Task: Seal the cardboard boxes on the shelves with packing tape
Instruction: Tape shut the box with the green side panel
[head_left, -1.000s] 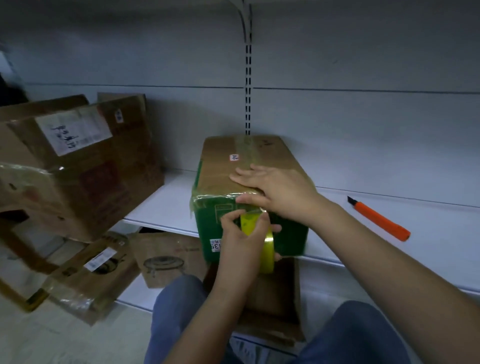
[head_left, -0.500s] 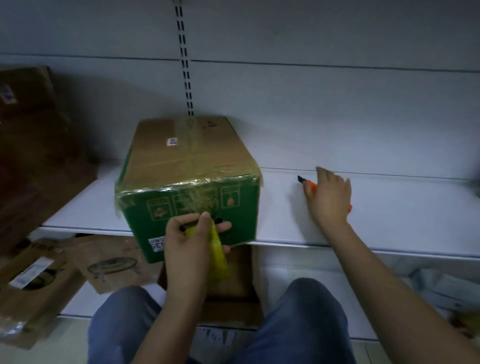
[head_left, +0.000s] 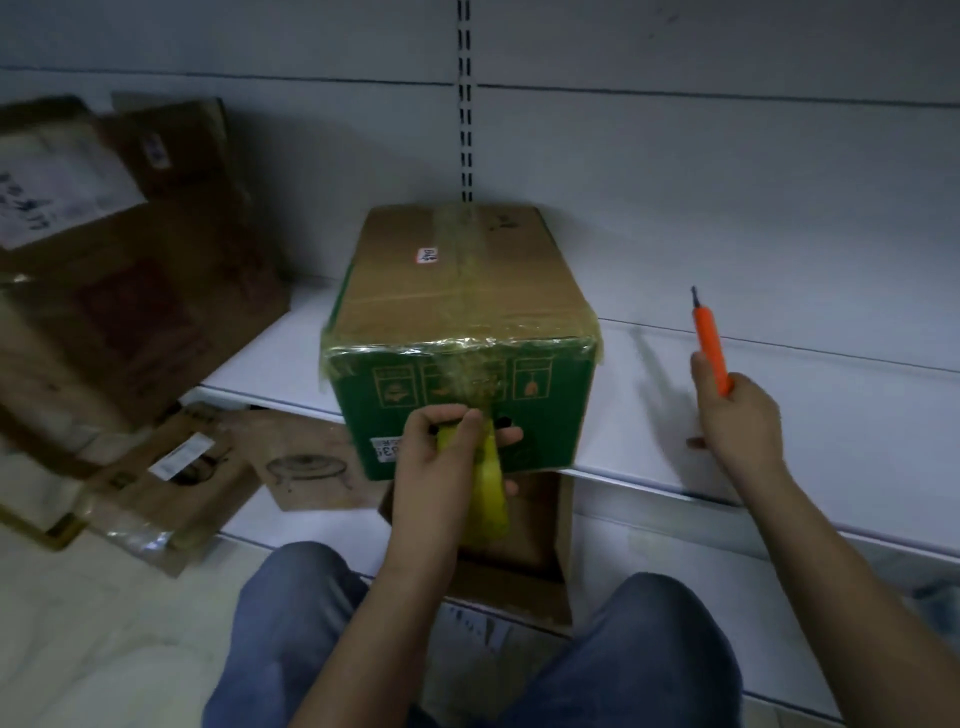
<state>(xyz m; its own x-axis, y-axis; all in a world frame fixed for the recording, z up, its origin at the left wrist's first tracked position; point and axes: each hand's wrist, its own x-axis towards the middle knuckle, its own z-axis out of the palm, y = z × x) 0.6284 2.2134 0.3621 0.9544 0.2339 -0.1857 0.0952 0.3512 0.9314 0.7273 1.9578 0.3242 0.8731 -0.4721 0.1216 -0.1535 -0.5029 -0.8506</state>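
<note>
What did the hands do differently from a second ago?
The right hand left the top of the box, reached right to the orange cutter lying on the shelf, gripped it and lifted it, blade up. The left hand still holds the yellow tape roll at the box's green front, and the box stayed put.

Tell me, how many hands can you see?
2. The left hand grips the yellow tape roll in front of the green box. The right hand holds the orange cutter above the shelf.
</note>
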